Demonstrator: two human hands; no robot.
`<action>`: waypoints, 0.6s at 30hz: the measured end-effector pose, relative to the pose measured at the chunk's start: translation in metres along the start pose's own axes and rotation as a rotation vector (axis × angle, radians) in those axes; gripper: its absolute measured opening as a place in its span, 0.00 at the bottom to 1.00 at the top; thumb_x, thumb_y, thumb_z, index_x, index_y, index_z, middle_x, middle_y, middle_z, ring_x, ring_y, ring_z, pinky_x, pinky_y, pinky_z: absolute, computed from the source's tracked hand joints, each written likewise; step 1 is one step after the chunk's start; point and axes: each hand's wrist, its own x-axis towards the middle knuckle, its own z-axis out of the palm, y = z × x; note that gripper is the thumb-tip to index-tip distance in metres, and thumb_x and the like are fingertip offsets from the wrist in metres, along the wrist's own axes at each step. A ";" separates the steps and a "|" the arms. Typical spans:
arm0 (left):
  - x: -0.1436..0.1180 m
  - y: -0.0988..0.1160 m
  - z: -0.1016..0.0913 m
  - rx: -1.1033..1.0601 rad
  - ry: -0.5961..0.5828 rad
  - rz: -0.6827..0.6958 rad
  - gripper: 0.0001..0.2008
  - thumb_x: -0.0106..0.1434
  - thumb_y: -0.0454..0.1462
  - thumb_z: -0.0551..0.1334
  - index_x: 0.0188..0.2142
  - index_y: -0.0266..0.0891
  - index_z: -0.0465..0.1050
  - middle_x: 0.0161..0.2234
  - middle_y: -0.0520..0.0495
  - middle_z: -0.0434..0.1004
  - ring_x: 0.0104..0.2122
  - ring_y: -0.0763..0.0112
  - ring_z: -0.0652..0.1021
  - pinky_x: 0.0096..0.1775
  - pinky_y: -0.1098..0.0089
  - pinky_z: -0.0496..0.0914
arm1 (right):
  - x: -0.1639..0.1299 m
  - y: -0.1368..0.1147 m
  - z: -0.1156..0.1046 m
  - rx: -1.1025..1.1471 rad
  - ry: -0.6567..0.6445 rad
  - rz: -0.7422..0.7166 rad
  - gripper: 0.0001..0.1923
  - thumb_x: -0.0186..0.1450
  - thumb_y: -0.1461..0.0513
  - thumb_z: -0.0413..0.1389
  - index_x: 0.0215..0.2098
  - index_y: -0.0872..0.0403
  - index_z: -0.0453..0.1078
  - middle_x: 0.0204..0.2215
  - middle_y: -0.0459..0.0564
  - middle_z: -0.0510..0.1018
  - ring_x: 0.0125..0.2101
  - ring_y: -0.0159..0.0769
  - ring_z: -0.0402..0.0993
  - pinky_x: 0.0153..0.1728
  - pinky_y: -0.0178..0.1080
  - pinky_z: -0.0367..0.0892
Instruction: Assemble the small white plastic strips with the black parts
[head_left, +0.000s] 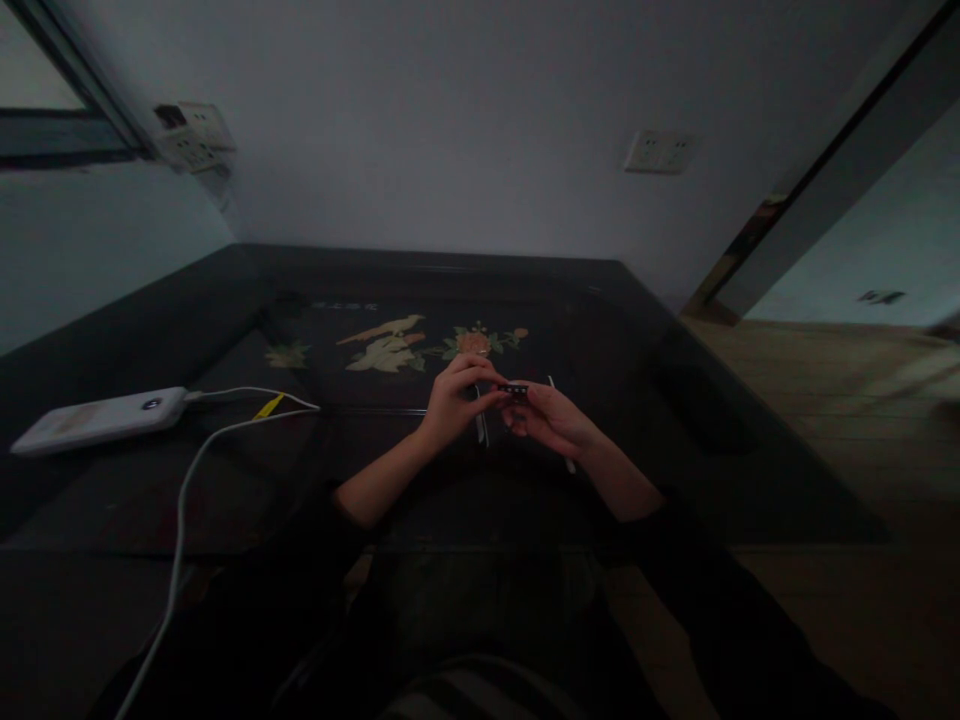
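left hand (454, 405): fingertips pinch one end of the small dark clip (514, 389)
right hand (551, 420): fingers curled, gripping its other end
tip: hold it level over the table (225, 480), squeeze lightly

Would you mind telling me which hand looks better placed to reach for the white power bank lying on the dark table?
Left, probably. The power bank lies at the table's left edge, on the left hand's side. Both hands pinch a small dark piece at centre; the right hand would have to cross over.
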 end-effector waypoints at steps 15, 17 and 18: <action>0.017 -0.024 -0.018 -0.008 -0.113 -0.379 0.10 0.60 0.40 0.58 0.37 0.36 0.73 0.34 0.46 0.78 0.33 0.71 0.75 0.37 0.70 0.68 | 0.001 -0.007 0.004 -0.095 0.118 -0.050 0.19 0.56 0.52 0.60 0.40 0.54 0.69 0.28 0.46 0.72 0.24 0.28 0.67 0.21 0.31 0.59; 0.018 -0.033 -0.023 0.122 -0.223 -0.436 0.10 0.59 0.40 0.59 0.32 0.35 0.74 0.29 0.47 0.77 0.29 0.72 0.74 0.33 0.72 0.67 | 0.001 -0.006 0.003 -0.113 0.131 -0.051 0.18 0.56 0.52 0.60 0.40 0.54 0.69 0.27 0.45 0.72 0.24 0.28 0.67 0.21 0.31 0.59; 0.017 -0.037 -0.026 0.201 -0.280 -0.449 0.09 0.58 0.40 0.58 0.30 0.36 0.74 0.27 0.48 0.76 0.27 0.72 0.73 0.31 0.72 0.65 | 0.001 -0.006 0.003 -0.117 0.135 -0.052 0.18 0.57 0.52 0.60 0.40 0.54 0.69 0.27 0.45 0.72 0.24 0.28 0.67 0.21 0.31 0.59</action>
